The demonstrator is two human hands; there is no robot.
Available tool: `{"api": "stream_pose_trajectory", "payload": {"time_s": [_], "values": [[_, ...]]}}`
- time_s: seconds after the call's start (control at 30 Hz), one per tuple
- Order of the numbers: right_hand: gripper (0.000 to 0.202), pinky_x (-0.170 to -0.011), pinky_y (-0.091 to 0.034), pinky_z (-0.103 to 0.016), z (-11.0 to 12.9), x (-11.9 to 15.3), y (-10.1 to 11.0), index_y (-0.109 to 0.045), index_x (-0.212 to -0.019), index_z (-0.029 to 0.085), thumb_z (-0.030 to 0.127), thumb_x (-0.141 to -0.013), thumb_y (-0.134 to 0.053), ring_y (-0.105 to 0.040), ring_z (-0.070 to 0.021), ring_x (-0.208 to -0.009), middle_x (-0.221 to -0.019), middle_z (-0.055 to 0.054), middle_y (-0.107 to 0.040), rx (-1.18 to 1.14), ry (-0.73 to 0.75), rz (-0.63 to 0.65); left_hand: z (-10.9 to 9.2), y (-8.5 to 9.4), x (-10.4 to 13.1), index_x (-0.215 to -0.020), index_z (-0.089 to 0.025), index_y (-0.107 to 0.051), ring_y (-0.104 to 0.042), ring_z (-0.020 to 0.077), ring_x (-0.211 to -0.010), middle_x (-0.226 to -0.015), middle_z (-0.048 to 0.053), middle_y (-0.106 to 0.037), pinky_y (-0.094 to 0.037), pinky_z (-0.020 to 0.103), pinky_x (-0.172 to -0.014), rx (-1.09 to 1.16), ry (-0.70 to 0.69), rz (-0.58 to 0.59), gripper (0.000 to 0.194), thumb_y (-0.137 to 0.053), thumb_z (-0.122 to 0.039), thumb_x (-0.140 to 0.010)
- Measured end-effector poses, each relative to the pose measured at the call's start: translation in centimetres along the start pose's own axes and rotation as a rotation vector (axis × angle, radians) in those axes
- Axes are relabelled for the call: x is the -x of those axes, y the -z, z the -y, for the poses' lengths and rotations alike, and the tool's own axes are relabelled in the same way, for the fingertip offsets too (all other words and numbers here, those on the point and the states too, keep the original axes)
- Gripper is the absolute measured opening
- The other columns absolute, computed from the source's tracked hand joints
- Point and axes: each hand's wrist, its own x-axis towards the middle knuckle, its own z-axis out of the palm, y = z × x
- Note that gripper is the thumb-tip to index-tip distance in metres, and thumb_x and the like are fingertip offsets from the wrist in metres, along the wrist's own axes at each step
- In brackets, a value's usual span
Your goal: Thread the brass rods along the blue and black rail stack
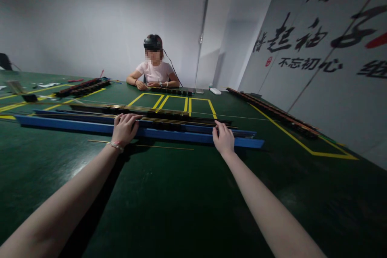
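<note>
A long blue tray (187, 134) lies across the green table, with thin brass-coloured rods (163, 120) and dark strips along it. My left hand (125, 129) rests over the tray's left-centre part, its fingers bent together on the rods; what they grip, if anything, is hidden. Toward the tray's right end is my right hand (223, 136), fingers partly curled at its far edge near the rod ends; no held thing can be made out. One thin rod (165, 147) lies on the table on the near side of the tray, passing by my left wrist.
Across the green table (169, 193) sits a person (155, 68) with both hands near a dark strip (171, 91). Long dark strips lie at the right (272, 111) and at the far left (83, 87). Yellow tape marks the table; a white object (215, 91) lies at the back.
</note>
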Motion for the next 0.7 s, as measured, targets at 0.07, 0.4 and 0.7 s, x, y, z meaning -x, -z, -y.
{"api": "stream_pose_trajectory", "payload": {"time_s": [0.07,0.4,0.7], "values": [[0.040,-0.094,-0.043,-0.039,-0.2,-0.1,0.0,-0.056,-0.124,0.013,0.031,-0.095,-0.034,-0.061,-0.0217,-0.103,-0.107,-0.011,-0.068,0.003,-0.078,-0.003,1.2,0.2,0.3,-0.116,-0.023,-0.058,-0.052,0.0240,-0.110,-0.117,0.007,-0.061,-0.028,0.043,-0.102,-0.026,0.012,-0.006,0.033,-0.037,-0.031,-0.092],[0.031,-0.091,-0.044,-0.041,-0.8,-0.2,0.1,-0.061,-0.108,0.017,0.028,-0.093,-0.037,-0.063,-0.0226,-0.099,-0.106,-0.010,-0.069,-0.015,-0.165,-0.034,2.9,0.4,0.8,-0.118,-0.021,-0.058,-0.051,0.0259,-0.108,-0.116,0.009,-0.059,-0.031,0.043,-0.097,-0.031,0.041,-0.003,0.034,-0.037,-0.033,-0.092],[0.029,-0.086,-0.047,-0.041,-0.9,-0.2,0.1,-0.056,-0.109,0.018,0.032,-0.092,-0.037,-0.064,-0.0232,-0.091,-0.096,-0.010,-0.068,-0.025,-0.152,-0.001,2.6,0.4,0.6,-0.120,-0.019,-0.055,-0.049,0.0266,-0.110,-0.117,0.010,-0.058,-0.032,0.043,-0.097,0.024,0.091,0.021,0.037,-0.037,-0.035,-0.091]]}}
